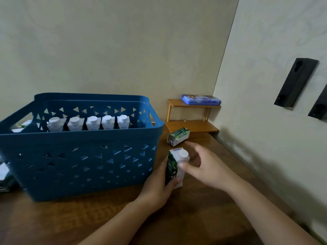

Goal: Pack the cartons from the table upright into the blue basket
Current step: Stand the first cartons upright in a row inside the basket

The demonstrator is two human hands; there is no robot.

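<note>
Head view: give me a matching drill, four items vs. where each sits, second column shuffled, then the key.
Items:
1. held carton
2. lying carton
3. capped cartons
4. pencil case

Places:
A. on the wooden shelf, top tier
B. upright in the blue basket
C. on its side on the table, by the shelf
D. gripped by the left hand, right hand at its cap end

Pairs: 1-D, 2-C, 3-B, 4-A

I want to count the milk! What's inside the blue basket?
Inside the blue basket, five upright cartons with white caps stand in a row at the back. The front wall hides their lower parts and whatever sits nearer.
</note>
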